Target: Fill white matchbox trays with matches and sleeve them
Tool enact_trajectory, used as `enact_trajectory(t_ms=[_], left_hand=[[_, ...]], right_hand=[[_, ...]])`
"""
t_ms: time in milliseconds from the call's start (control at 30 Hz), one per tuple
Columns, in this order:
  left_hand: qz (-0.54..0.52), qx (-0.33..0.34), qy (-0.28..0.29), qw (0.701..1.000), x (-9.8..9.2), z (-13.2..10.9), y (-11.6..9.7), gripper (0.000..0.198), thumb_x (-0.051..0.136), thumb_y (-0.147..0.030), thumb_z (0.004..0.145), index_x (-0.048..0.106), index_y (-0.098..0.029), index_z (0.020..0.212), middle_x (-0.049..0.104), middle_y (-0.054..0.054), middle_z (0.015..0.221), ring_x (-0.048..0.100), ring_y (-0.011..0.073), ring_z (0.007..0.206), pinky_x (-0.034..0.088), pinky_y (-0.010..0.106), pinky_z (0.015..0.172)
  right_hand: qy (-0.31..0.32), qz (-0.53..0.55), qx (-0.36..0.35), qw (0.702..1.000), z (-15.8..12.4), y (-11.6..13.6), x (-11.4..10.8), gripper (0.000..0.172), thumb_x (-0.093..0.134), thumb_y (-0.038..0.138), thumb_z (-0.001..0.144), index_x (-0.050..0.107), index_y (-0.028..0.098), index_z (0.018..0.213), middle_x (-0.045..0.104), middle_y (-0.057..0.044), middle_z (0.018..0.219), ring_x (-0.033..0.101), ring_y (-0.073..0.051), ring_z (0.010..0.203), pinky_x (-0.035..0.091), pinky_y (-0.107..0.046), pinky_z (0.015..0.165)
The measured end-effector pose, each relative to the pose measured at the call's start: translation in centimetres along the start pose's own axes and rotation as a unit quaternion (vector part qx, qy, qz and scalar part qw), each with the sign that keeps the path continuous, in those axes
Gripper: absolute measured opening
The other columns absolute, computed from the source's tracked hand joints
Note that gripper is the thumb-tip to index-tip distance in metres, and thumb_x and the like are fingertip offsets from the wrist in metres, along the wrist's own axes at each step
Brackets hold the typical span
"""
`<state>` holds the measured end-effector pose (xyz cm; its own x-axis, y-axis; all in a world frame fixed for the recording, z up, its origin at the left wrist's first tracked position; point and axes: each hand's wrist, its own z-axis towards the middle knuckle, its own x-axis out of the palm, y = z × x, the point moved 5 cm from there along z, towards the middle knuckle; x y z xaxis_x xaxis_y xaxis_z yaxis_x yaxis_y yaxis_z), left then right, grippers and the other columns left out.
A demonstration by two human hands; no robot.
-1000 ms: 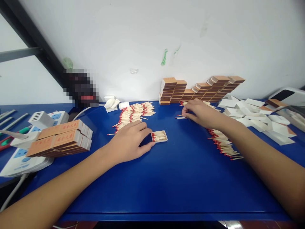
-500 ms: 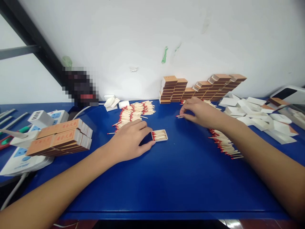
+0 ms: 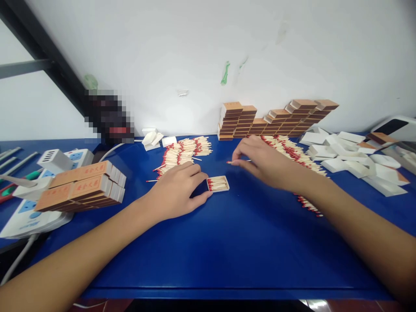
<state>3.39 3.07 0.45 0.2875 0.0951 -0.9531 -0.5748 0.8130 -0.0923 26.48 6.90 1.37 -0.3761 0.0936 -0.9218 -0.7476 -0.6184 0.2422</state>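
Observation:
My left hand (image 3: 182, 190) rests on the blue table, thumb and fingers closed about the left end of a small white matchbox tray (image 3: 225, 189). Red-headed matches lie in that tray, their heads toward my left hand. Up and to the right, my right hand (image 3: 256, 158) pinches a match (image 3: 229, 162) between thumb and fingertips, its red head pointing left. Beneath and beyond my right forearm spreads a long pile of loose matches (image 3: 312, 162), partly hidden by the arm. Another match pile (image 3: 178, 154) lies behind my left hand.
Stacked brown matchboxes (image 3: 260, 125) stand against the white wall. Empty white trays (image 3: 351, 151) lie heaped at the right, with a few more trays (image 3: 152, 139) at the back left. A bundle of matchboxes (image 3: 81, 186) sits by a power strip (image 3: 58, 223) at the left.
My right hand has moved left and slightly nearer, away from the right-hand pile, carrying the match toward the tray. My left hand and the tray have stayed in place.

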Motion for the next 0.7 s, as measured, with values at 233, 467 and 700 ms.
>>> enact_trajectory(t_ms=[233,467,700], left_hand=[[0.0,-0.003,0.008,1.0,0.0,0.2,0.0,0.034,0.058,-0.042,0.102,0.073,-0.014,0.114,0.067,0.008,0.096,0.064,0.0246,0.095,0.054,0.04,0.083],[-0.001,-0.007,0.01,1.0,0.0,0.2,-0.1,0.034,0.057,-0.042,0.102,0.073,-0.015,0.114,0.066,0.008,0.097,0.064,0.0244,0.096,0.053,0.04,0.084],[-0.001,-0.009,0.012,1.0,0.0,0.2,0.0,0.035,0.057,-0.042,0.102,0.073,-0.015,0.118,0.067,0.008,0.098,0.064,0.0246,0.096,0.053,0.04,0.085]], right_hand=[[0.019,-0.094,-0.093,0.991,0.2,8.1,1.9,0.027,0.046,0.024,0.108,0.066,0.016,0.091,0.065,-0.012,0.092,0.052,-0.026,0.09,0.044,-0.041,0.082],[0.028,-0.046,-0.077,0.996,-0.3,7.6,1.5,0.023,0.049,0.026,0.108,0.066,0.017,0.096,0.066,-0.011,0.096,0.055,-0.026,0.093,0.045,-0.04,0.084],[0.048,0.003,-0.046,0.998,-1.1,6.5,1.4,0.019,0.048,0.024,0.106,0.064,0.019,0.096,0.064,-0.01,0.1,0.056,-0.026,0.098,0.046,-0.041,0.088]])
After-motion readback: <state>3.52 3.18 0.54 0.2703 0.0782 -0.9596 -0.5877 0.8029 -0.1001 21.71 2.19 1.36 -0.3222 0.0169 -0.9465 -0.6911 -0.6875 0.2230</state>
